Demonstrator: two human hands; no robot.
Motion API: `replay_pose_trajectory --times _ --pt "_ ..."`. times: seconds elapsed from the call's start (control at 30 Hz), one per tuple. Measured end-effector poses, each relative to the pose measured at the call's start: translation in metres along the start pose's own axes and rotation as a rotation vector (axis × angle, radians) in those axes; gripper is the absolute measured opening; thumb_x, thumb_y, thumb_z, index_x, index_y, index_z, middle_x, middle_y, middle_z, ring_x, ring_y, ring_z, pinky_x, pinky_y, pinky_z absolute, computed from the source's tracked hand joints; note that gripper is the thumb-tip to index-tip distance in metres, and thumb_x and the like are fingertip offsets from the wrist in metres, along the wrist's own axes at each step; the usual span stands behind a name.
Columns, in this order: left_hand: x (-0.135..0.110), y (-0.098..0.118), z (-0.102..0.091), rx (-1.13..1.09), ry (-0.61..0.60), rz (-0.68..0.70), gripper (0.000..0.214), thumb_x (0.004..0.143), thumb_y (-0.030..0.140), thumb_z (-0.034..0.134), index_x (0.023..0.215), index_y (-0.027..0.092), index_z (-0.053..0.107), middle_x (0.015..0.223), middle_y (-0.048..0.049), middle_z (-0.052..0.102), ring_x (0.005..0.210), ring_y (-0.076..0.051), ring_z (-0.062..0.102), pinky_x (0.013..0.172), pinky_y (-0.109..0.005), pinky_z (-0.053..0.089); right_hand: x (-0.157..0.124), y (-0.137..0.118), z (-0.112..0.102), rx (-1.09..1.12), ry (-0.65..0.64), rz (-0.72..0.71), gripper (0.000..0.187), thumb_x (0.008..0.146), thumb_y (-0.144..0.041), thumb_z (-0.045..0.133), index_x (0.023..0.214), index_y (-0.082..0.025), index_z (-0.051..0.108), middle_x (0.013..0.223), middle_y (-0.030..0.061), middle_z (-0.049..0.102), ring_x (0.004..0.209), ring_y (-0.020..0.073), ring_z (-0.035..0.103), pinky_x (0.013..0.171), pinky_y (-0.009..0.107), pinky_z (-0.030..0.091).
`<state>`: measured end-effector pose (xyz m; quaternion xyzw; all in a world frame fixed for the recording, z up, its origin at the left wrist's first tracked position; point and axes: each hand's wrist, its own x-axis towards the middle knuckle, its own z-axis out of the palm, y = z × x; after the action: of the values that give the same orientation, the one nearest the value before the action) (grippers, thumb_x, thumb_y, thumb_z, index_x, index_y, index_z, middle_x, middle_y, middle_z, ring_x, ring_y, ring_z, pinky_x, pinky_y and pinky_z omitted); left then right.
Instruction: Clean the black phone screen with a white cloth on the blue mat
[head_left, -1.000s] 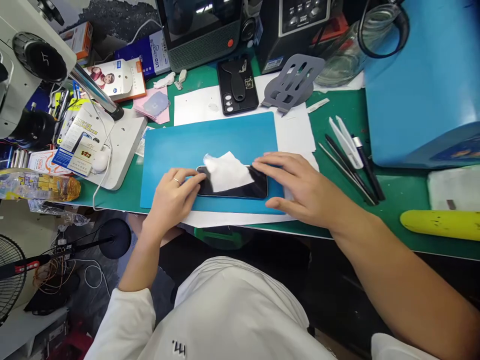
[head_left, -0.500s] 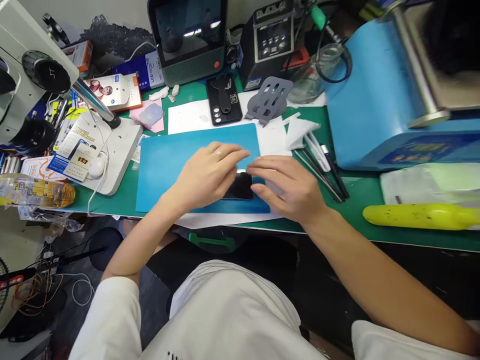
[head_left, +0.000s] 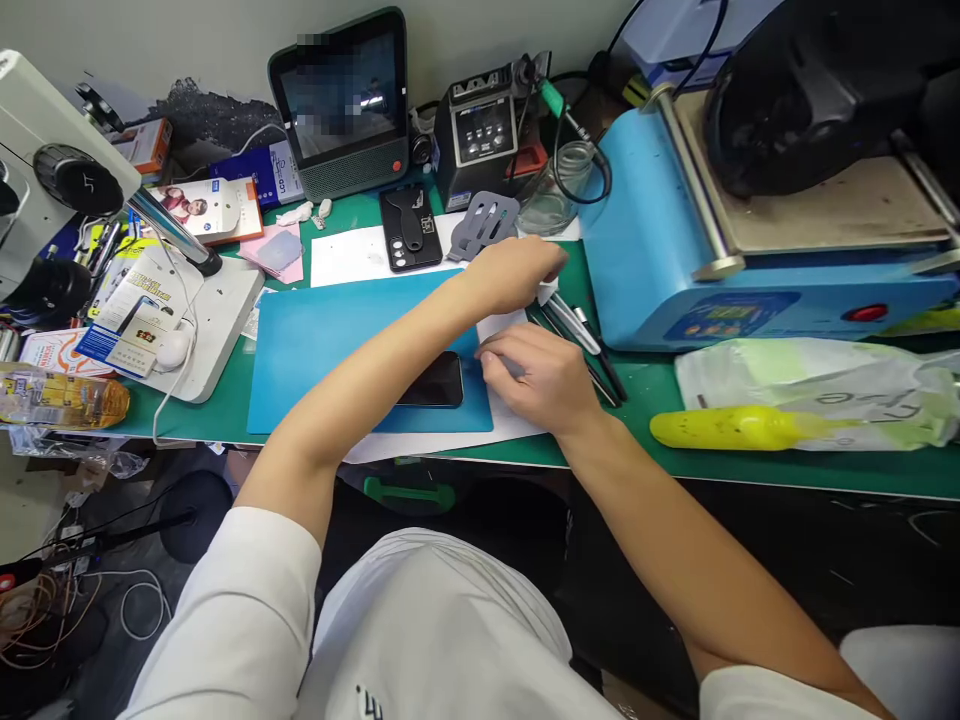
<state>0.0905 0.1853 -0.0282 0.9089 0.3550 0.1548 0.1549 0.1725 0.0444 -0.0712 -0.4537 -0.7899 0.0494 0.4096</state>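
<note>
My left hand [head_left: 517, 272] reaches across the blue mat [head_left: 322, 340] to its right side. Its fingers are curled down over a small white crumpled wipe [head_left: 549, 292] beside the tools; what lies in their grip is hidden. Lower down, my right hand [head_left: 541, 375] rests by the mat's right edge with thumb and fingertips drawn together, and anything between them is too small to make out. A phone [head_left: 439, 382] with a dark screen lies on the mat, partly covered by my left forearm. Slim pen-like tools [head_left: 592, 345] lie just right of my hands.
A black phone case [head_left: 411, 240] and a grey slotted stand [head_left: 484, 222] sit behind the mat. To the right are a blue machine [head_left: 645, 230] and a yellow bottle [head_left: 720, 428]. On the left stands a microscope base [head_left: 225, 310]; a soldering station [head_left: 480, 140] is at the back.
My left hand has left the phone and moved right and away from me, over the wipe. My right hand's fingers have drawn together near the mat's edge. The view has shifted right.
</note>
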Motion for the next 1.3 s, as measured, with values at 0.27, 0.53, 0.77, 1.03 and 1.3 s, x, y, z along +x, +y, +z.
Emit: replay_pose_trajectory --times 0.27,0.53,0.77,1.03,1.3 --pt "-0.103 -0.031 -0.089 -0.214 0.164 0.011 0.017 0.098 0.016 0.064 0.103 0.020 0.080 0.101 -0.0042 0.080 0.093 -0.020 0.075 0.085 -0.032 0.057 -0.002 -0.002 -0.003 0.057 0.044 0.069 0.020 0.097 -0.019 0.057 0.081 -0.026 0.067 0.082 0.0033 0.077 0.076 0.0217 0.072 0.076 0.039 0.059" --pt "-0.261 -0.078 -0.134 -0.385 0.527 -0.377 0.016 0.095 0.039 0.074 0.090 0.027 0.084 0.090 -0.0026 0.082 0.085 -0.021 0.075 0.080 -0.035 0.061 -0.002 -0.012 -0.003 0.107 -0.015 0.107 0.019 0.099 -0.024 0.059 0.085 -0.027 0.071 0.087 0.0050 0.080 0.083 0.0250 0.076 0.080 0.043 0.062" --pt "-0.274 -0.055 -0.115 -0.514 0.625 -0.375 0.018 0.097 0.041 0.074 0.096 0.026 0.084 0.095 -0.0033 0.082 0.096 -0.021 0.077 0.095 -0.039 0.062 -0.004 -0.012 0.001 0.100 -0.029 0.100 0.018 0.098 -0.024 0.061 0.085 -0.027 0.074 0.089 0.0065 0.081 0.085 0.0263 0.077 0.079 0.042 0.062" --pt "-0.284 -0.069 -0.090 -0.812 0.709 -0.493 0.030 0.093 0.053 0.077 0.090 0.023 0.077 0.081 0.0002 0.072 0.076 -0.014 0.070 0.074 -0.029 0.064 -0.006 -0.012 0.001 0.093 -0.029 0.080 0.016 0.097 -0.022 0.063 0.086 -0.026 0.073 0.090 0.0073 0.081 0.084 0.0253 0.077 0.079 0.042 0.063" --pt "-0.299 -0.025 -0.076 -0.009 0.477 -0.162 0.019 0.106 0.024 0.060 0.114 0.023 0.078 0.113 -0.0065 0.083 0.109 -0.023 0.079 0.099 -0.038 0.062 -0.005 -0.014 -0.002 0.092 -0.048 0.075 0.017 0.098 -0.024 0.062 0.087 -0.025 0.074 0.092 0.0074 0.081 0.086 0.0256 0.077 0.080 0.043 0.064"
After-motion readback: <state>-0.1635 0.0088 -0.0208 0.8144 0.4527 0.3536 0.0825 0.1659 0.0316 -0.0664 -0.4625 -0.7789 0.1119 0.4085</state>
